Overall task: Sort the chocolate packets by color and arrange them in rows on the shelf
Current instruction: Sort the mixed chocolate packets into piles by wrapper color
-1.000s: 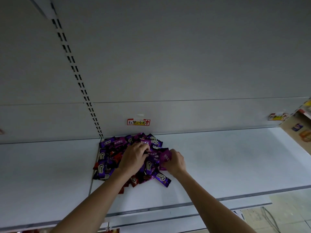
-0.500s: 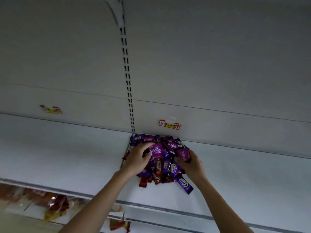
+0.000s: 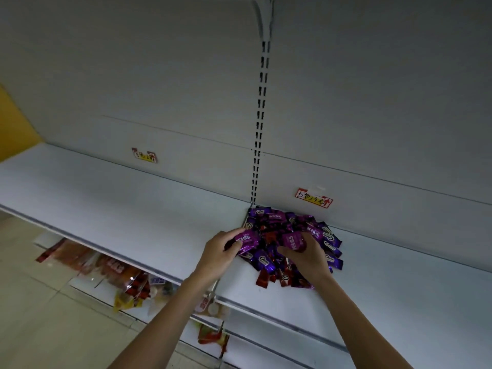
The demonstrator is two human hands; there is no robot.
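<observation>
Left hand [image 3: 218, 253] grips one magenta packet [image 3: 246, 239], right hand [image 3: 306, 255] another [image 3: 292, 242]; I'd lay both flat along the shelf [image 3: 133, 209] back edge, clear of the pile [image 3: 290, 243]

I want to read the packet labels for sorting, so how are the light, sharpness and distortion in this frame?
Head view: dim, flat light with dark corners; wide-angle bend curves the shelf edge; the magenta packet in the left hand reads "KISS" clearly, as does the one by the right hand; goods on the lower shelf are smeared and unreadable.
</observation>
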